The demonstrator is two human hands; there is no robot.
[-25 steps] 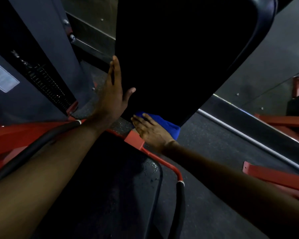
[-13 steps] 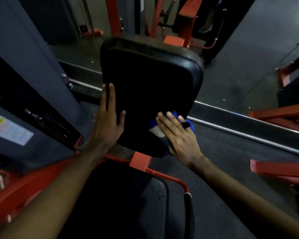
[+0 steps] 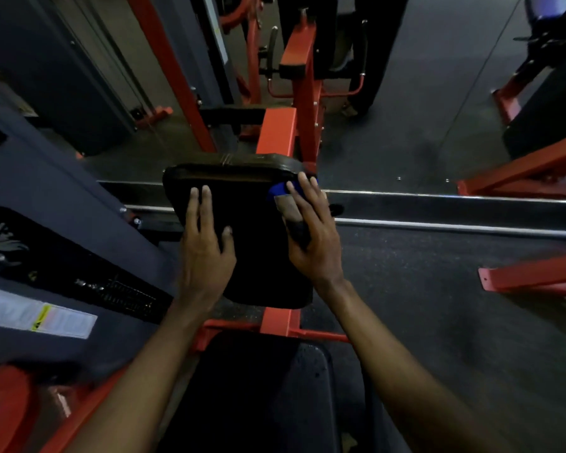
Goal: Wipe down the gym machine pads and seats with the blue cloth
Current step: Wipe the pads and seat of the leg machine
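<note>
Pressing blue cloth (image 3: 276, 191) on pad (image 3: 258, 230) (label (image 3: 59, 320) illegible).

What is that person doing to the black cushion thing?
Someone is cleaning a gym machine. Their right hand presses a blue cloth flat against the upper right corner of the black back pad. The left hand lies flat on the pad's left side, probably to steady it. The black seat is just below, nearer the person, with neither hand on it.
</note>
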